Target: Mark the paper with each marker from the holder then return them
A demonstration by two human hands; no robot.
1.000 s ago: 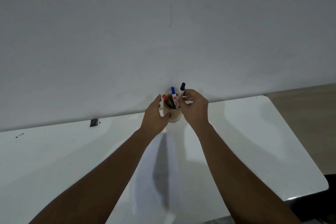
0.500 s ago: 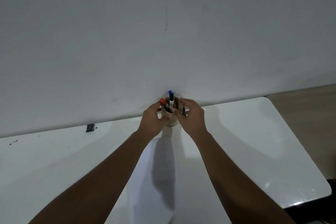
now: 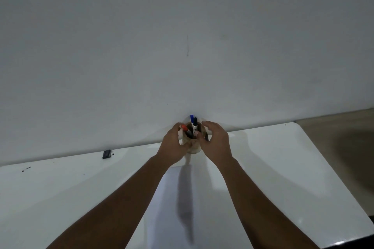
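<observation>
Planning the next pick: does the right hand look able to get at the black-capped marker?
Probably yes: the right hand is beside the holder, and the black-capped marker sticks up uncovered.

1. Both bare forearms stretched forward from the lower frame edge, converging toward the middle.
2. Left hand (image 3: 173, 145) curled, palm turned rightward, fingers wrapped in a loose C, thumb low.
3. Right hand (image 3: 216, 141) palm down, fingers arched and slightly spread, thumb tucked inward toward the left hand.
4. Hands close together, narrowly apart.
</observation>
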